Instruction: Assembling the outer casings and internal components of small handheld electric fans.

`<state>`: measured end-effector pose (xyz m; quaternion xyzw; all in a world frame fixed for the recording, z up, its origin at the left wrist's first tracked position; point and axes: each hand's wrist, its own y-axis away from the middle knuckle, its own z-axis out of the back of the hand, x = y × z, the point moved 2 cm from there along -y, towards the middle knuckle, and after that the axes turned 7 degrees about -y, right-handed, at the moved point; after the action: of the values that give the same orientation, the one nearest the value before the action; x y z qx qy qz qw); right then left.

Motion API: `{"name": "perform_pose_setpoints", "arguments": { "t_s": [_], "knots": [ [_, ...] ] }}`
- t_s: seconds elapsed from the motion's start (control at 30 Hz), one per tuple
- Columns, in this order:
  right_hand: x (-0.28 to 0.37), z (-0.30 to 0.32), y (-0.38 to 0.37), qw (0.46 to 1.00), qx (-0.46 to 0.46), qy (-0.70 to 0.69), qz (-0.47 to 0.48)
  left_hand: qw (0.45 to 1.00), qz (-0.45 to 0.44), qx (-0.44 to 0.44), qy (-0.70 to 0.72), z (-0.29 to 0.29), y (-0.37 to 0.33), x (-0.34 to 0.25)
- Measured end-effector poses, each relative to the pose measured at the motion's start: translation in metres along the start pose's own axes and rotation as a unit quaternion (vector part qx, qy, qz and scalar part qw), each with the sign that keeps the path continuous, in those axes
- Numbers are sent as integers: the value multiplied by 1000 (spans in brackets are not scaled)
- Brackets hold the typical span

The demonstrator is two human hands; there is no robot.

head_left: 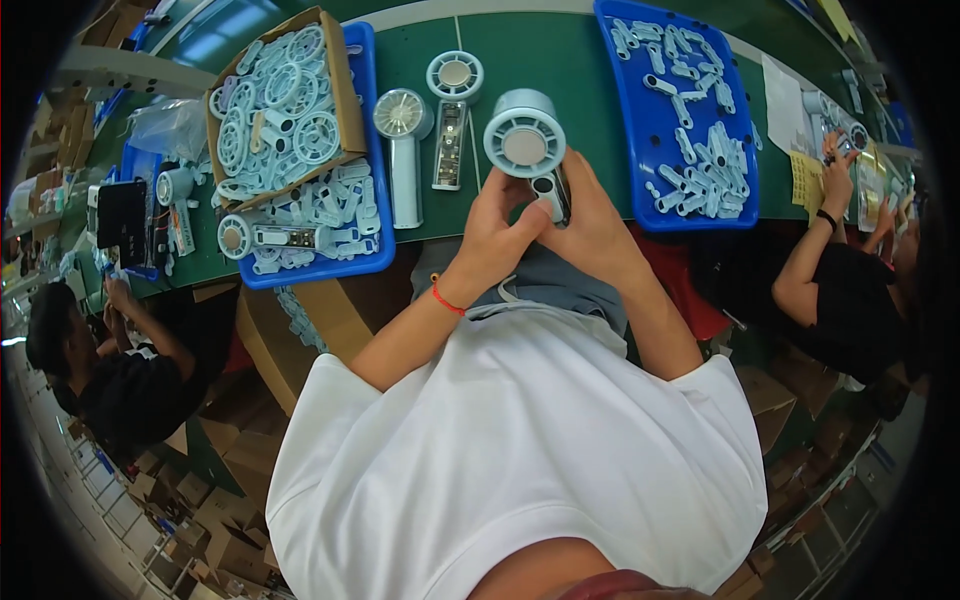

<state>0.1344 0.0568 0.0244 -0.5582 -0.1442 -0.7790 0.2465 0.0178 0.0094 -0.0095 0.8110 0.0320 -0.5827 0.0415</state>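
A pale blue handheld fan (525,140) is held between my two hands in front of my waist, its round head pointing up and away from me. My left hand (497,222) wraps the handle from the left, with the thumb across it. From the other side my right hand (590,222) closes round the same handle, where a dark panel shows between the thumbs. Just left of my hands, on the green table, lie one fan (405,150) with a clear-looking head and one fan (452,120) with its handle open, showing the inner parts.
At left, a cardboard box (357,130) of pale blue rings stands on a blue tray (375,258) with handle parts and another opened fan (270,237). At right, a blue tray (640,150) holds many small pieces. Co-workers sit at both sides along the green table (550,50).
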Motion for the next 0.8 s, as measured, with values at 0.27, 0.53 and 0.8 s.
{"name": "perform_pose_setpoints", "arguments": {
  "t_s": [0.27, 0.53, 0.8],
  "knots": [
    [2, -2, 8, 988, -72, 126, 58, 999, 33, -23, 7, -12, -4, -17],
    [15, 1, 6, 993, -64, 84, 53, 995, 102, -1, -13, 8, -6, -20],
    [6, 11, 1, 985, 25, -164, -47, 986, 29, 104, -129, -3, 3, -19]
  ]
}}
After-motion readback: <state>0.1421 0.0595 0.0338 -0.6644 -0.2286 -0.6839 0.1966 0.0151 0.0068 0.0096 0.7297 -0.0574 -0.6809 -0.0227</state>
